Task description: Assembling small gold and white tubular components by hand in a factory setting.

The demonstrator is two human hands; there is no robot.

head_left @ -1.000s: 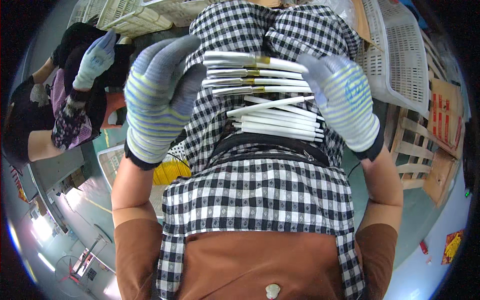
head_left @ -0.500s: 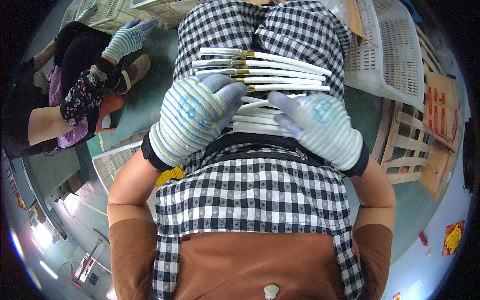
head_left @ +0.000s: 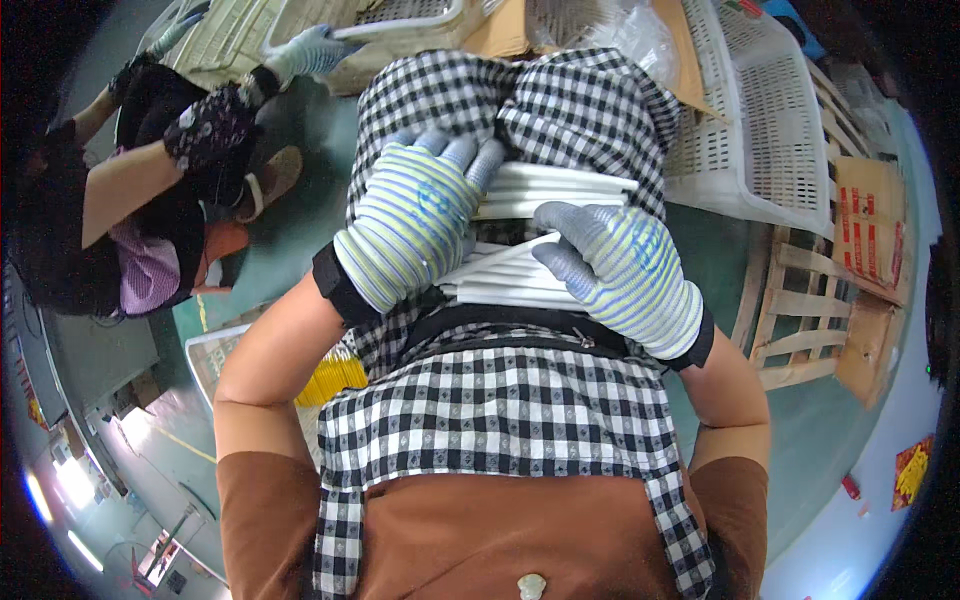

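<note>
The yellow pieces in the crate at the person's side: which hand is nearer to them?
Left. The left hand is on the same side as the yellow pieces, forward of them over the lap; the right hand is farther, across the lap.

Smooth plastic-looking rods (head_left: 515, 291), matt knit gloves (head_left: 415, 220), matt cloth apron (head_left: 480, 410), plastic crate (head_left: 780, 130), wooden slats (head_left: 815, 262), glossy plastic film (head_left: 645, 42)

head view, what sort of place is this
Probably a workshop or small factory floor: a large white plastic crate stands at the right, a co-worker's gloved hand shows at upper left, and slim white sticks lie in batches on the wearer's lap.
</note>
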